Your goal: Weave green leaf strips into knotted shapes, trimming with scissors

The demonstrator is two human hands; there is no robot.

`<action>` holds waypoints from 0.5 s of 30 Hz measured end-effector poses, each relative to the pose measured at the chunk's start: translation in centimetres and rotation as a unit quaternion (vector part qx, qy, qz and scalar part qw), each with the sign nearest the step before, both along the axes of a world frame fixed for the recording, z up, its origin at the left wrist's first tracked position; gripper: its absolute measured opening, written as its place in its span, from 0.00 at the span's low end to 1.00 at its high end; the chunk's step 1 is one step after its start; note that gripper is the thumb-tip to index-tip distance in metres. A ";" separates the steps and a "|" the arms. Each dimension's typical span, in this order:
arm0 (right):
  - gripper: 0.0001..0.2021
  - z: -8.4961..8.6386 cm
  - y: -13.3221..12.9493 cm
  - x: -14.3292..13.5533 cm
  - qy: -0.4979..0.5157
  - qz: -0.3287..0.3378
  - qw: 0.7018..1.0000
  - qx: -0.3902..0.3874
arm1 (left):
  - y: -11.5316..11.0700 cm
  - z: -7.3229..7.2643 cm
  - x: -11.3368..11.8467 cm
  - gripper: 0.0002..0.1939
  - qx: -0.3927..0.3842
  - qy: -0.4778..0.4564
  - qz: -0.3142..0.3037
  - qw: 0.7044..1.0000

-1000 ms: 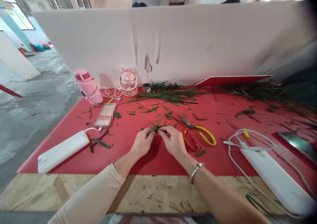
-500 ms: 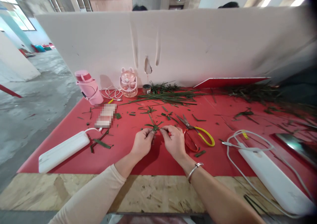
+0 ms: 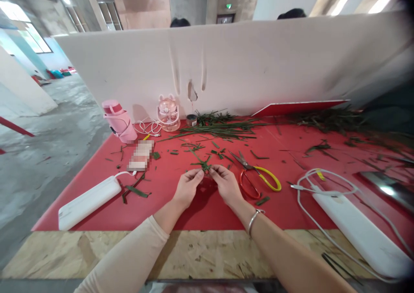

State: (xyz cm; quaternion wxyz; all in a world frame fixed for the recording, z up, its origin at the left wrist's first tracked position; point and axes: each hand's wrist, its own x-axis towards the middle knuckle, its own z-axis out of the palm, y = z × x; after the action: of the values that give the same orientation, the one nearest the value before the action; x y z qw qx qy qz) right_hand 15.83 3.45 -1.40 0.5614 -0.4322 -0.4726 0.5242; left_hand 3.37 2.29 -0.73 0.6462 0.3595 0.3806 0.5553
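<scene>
A small bundle of green leaf strips [image 3: 205, 165], crossed or woven together with loose ends sticking out, is held between my two hands above the red table cover. My left hand [image 3: 189, 187] pinches its left side between thumb and fingers. On the right side, my right hand [image 3: 226, 184] grips it with thumb and forefinger; a silver bangle is on that wrist. Just right of my right hand lie scissors [image 3: 259, 177] with one red and one yellow handle loop, blades spread. Cut leaf bits [image 3: 218, 154] are scattered beyond my hands.
Long green strips [image 3: 223, 130] lie at the back beside a small tin [image 3: 191, 120], a clear pink bottle [image 3: 168, 114] and a pink flask [image 3: 119, 121]. White power banks [image 3: 90, 202] with cables flank my arms. A white partition [image 3: 233, 68] stands behind; a dark phone [image 3: 384, 187] lies right.
My view has tilted up slightly. My right hand has closed in on the leaf bundle beside my left hand, and the bundle has turned a little. The scissors and other items stay put.
</scene>
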 end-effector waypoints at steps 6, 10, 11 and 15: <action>0.13 0.5 0.3 0.5 0.115 0.071 0.988 -0.076 | 0.2 -0.3 0.0 0.15 -0.015 0.025 0.030 0.999; 0.12 0.6 0.3 0.4 0.106 0.100 0.987 -0.067 | 0.4 -0.1 -0.1 0.15 0.007 0.004 0.027 1.000; 0.12 0.5 0.3 0.3 0.102 0.098 0.988 -0.066 | 0.5 -0.1 -0.1 0.14 0.015 0.009 0.037 0.999; 0.13 0.6 0.3 0.1 0.090 0.061 0.992 -0.069 | 0.6 0.2 -0.3 0.11 0.059 0.068 0.111 0.990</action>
State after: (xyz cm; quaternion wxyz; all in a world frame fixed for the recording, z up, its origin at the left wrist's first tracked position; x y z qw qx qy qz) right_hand 15.89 3.78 -0.83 0.5369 -0.3915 -0.4085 0.6257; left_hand 3.07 2.87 -0.56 0.5310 0.3893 0.4278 0.6192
